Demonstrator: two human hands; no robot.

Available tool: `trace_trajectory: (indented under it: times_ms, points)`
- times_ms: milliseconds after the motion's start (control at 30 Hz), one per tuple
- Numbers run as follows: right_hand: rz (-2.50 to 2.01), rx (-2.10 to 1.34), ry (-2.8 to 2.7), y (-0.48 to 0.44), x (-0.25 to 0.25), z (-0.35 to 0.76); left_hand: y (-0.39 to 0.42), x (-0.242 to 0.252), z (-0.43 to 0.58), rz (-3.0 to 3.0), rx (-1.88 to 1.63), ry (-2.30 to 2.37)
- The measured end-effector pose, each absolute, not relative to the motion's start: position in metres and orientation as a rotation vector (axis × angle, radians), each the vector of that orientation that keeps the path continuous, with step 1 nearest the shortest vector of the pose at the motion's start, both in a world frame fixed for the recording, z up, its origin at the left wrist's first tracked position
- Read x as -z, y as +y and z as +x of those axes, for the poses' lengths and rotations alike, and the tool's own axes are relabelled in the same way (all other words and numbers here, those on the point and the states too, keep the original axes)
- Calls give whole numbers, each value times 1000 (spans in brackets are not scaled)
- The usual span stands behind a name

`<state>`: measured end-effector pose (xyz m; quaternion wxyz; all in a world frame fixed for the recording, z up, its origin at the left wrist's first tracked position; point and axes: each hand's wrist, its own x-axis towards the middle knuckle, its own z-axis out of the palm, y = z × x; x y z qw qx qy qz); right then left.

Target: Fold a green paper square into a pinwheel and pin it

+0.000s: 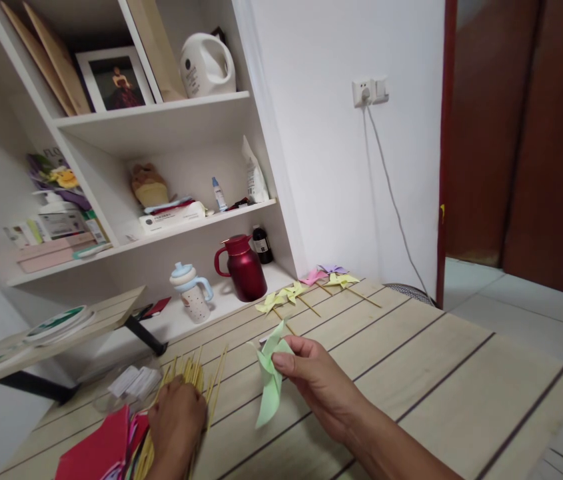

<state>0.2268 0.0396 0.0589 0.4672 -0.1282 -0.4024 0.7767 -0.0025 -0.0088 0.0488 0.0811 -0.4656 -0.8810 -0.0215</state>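
Note:
A light green paper pinwheel [272, 375] is pinched between the thumb and fingers of my right hand [311, 370], held over the table. My left hand [177, 417] is closed over a bundle of thin yellowish sticks [188, 373] lying at the front left; its fingertips are hidden among them. Beside that hand is a stack of coloured paper [98, 448], red on top. Along the back of the table lie finished-looking pinwheels on sticks: a pink pinwheel [313, 276], a purple pinwheel [334, 269] and several yellow ones, such as a yellow pinwheel [342, 281].
A clear tray [111, 399] with small white packets sits left of the sticks. Behind the table, a shelf unit [201, 233] holds a red jug [245, 270] and a spotted bottle [194, 297]. A small raised stand [106, 310] bears round plates at left. A cord [391, 190] hangs from the wall socket.

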Motion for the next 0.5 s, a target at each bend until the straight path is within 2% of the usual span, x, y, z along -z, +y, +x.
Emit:
trace_trajectory:
  times_ms: [500]
  points:
    - [-239,-1926,-949,41,-58,227,29,-47,-15,-1536,93,-2341]
